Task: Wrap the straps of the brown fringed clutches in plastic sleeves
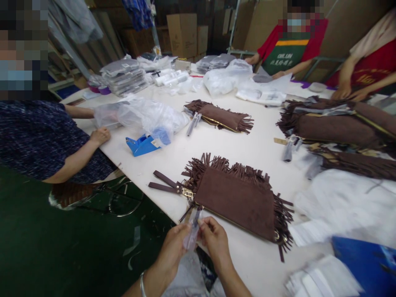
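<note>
A brown fringed bag [235, 200] lies flat at the table's near edge, with gold clasps and a short strap [165, 183] at its left corner. Just below that corner, a small clear plastic sleeve [192, 235] around something dark is pinched between both hands. My left hand [175, 243] grips its left side, thumb on top. On the other side, my right hand [213, 237] closes its fingertips on the upper right edge. What is inside the sleeve is too small to make out.
Another fringed bag [219, 117] lies mid-table, and several more bags [337, 128] are piled at right. A blue tape dispenser [144, 145] stands at left. White wrapping [349, 202] covers the near right beside a blue object [365, 264]. Co-workers stand or sit around the table.
</note>
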`<state>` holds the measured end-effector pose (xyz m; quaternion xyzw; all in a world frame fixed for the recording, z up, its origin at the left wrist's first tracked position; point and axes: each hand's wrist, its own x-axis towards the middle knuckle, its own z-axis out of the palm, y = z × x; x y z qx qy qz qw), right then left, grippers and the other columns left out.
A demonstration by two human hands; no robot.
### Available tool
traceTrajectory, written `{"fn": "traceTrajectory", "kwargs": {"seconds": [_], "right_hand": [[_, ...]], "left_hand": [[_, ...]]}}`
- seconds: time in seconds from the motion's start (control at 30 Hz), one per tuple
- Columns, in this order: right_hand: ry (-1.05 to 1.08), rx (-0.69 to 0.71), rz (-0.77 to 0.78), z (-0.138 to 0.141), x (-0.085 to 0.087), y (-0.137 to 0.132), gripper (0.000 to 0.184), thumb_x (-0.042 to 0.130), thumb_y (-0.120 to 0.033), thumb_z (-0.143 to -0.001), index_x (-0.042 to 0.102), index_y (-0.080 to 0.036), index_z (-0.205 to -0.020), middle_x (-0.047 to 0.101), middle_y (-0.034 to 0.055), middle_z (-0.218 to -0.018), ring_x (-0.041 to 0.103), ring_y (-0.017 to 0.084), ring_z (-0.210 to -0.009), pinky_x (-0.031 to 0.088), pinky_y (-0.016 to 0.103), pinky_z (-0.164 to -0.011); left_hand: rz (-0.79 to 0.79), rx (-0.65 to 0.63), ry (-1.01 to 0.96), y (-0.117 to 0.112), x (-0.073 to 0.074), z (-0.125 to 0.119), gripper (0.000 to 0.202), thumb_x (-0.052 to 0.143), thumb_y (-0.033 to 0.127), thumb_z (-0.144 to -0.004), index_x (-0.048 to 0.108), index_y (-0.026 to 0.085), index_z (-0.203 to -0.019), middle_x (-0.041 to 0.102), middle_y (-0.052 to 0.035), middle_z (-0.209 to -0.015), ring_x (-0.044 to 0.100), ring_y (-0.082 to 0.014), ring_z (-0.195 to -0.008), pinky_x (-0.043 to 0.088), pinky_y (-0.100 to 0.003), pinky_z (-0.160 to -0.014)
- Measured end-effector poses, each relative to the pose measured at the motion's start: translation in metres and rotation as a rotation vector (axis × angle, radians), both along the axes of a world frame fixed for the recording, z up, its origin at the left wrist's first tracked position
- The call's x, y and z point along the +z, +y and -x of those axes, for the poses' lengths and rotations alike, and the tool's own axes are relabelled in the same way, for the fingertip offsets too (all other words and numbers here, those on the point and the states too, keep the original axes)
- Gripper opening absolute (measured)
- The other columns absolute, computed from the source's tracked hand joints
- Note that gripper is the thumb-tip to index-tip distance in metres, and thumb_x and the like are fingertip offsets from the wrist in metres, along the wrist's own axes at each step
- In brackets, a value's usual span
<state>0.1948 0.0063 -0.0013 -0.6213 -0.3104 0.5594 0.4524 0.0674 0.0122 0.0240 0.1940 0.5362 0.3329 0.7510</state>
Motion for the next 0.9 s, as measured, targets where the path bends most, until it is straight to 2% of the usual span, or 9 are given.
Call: {"fn": "traceTrajectory", "kwargs": {"seconds": [0.13,0.3,0.5,0.73,0.9], "right_hand": [[-0.048,-0.036,0.004,0.000,0.002,0.000,0.030,0.056,-0.046,-0.081,0.058,-0.019,-0.070,0.055,-0.0032,-0.057,0.045,0.012,-0.048,0.034,0.022,-0.047],[-0.140,-0.069,-0.001,-0.002,0.001,0.002,0.028,0.055,-0.044,-0.082,0.056,-0.020,-0.069,0.053,-0.0047,-0.058,0.043,0.011,-0.048,0.035,0.022,-0.049],[-0.097,-0.103,-0.031,0.002,0.007,0.006,0.027,0.054,-0.044,-0.082,0.055,-0.020,-0.069,0.054,-0.0041,-0.058,0.045,0.012,-0.051,0.036,0.021,-0.050],[-0.105,-0.133,-0.001,0.003,0.000,0.010,0.028,0.056,-0.046,-0.080,0.055,-0.020,-0.069,0.054,-0.0037,-0.058,0.047,0.013,-0.053,0.037,0.021,-0.050],[-0.126,-0.152,0.016,0.001,-0.001,0.014,0.028,0.056,-0.046,-0.079,0.054,-0.021,-0.067,0.053,-0.0047,-0.054,0.046,0.013,-0.049,0.036,0.021,-0.048]], "left_hand": [[0.020,-0.026,-0.093,0.012,-0.006,0.001,0.044,0.070,0.048,-0.077,0.068,0.010,-0.099,0.070,-0.0146,-0.086,0.065,-0.0223,-0.073,0.049,-0.031,-0.068],[0.002,-0.002,-0.051,0.021,-0.010,-0.001,0.040,0.073,0.047,-0.074,0.068,0.010,-0.088,0.068,-0.0103,-0.073,0.061,-0.0181,-0.059,0.047,-0.028,-0.060],[-0.049,0.021,-0.103,0.026,-0.002,-0.008,0.046,0.072,0.048,-0.075,0.068,0.007,-0.096,0.070,-0.0142,-0.084,0.064,-0.0198,-0.069,0.049,-0.028,-0.066],[-0.028,0.017,-0.068,0.024,-0.012,-0.008,0.049,0.068,0.053,-0.078,0.067,0.010,-0.100,0.070,-0.0138,-0.086,0.065,-0.0213,-0.072,0.047,-0.027,-0.062],[-0.018,-0.007,-0.040,0.028,-0.008,-0.009,0.048,0.066,0.054,-0.078,0.066,0.011,-0.100,0.070,-0.0123,-0.084,0.065,-0.0202,-0.071,0.048,-0.027,-0.063]]}}
